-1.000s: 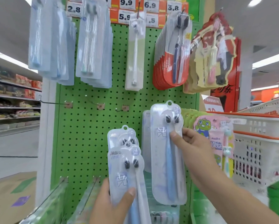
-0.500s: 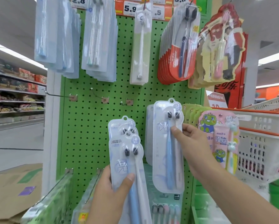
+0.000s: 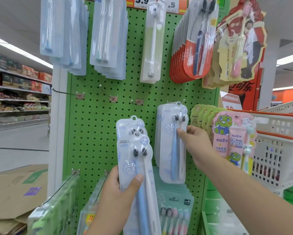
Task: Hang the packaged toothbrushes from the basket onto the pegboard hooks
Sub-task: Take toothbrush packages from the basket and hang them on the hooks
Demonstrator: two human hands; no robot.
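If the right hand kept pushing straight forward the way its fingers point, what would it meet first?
Probably the green pegboard: the right hand pinches a toothbrush pack whose hang hole sits at a hook, with another pack apparently behind. Depth is unclear.

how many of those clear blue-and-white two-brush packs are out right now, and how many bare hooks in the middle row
Clear two-brush toothbrush packs gripped in the left hand: 2
Clear hook packs at the peg, the front one pinched by the right hand: 2
Bare metal hooks, middle row: 3
Total: 7
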